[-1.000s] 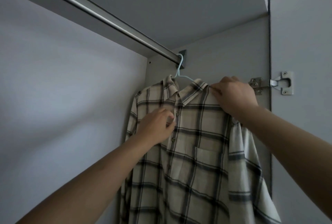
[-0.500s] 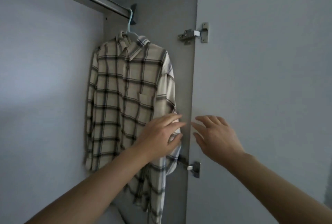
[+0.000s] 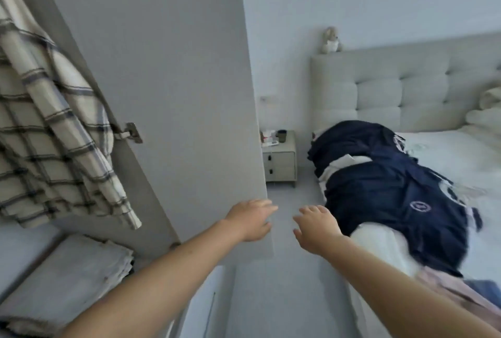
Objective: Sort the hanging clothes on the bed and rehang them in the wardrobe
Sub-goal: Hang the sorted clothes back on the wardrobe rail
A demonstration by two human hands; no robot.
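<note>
In the head view, the plaid shirt [image 3: 54, 131] hangs inside the wardrobe [image 3: 81, 39] at the far left, its long axis slanting across the tilted picture from upper left to lower right, the hem and a sleeve end lowest near the door's inner edge; the hanger and rail are out of the picture. On the bed [image 3: 461, 158] at the right, a pile of navy clothes [image 3: 393, 188] lies with its long axis running from the headboard [image 3: 393, 88] toward the camera along the bed's near side, with white and pale pink cloth showing under and beside it. A round white emblem shows on the nearest navy piece. The left hand [image 3: 250, 221] reaches forward, fingers straight and loosely spread, holding nothing; it sits at the lower free edge of the open door [image 3: 168, 80], and whether the fingertips touch that edge cannot be told. The right hand [image 3: 315, 225] is just beside it over the floor, fingers relaxed and slightly bent, holding nothing, near the pile but apart from it. In the wardrobe's bottom, below the shirt, lies a stack of folded pale linens [image 3: 67, 283]. A nightstand [image 3: 280, 160] between door and bed carries a dark cup and small items too blurred to name. A soft toy [image 3: 331, 43] sits on top of the headboard.
</note>
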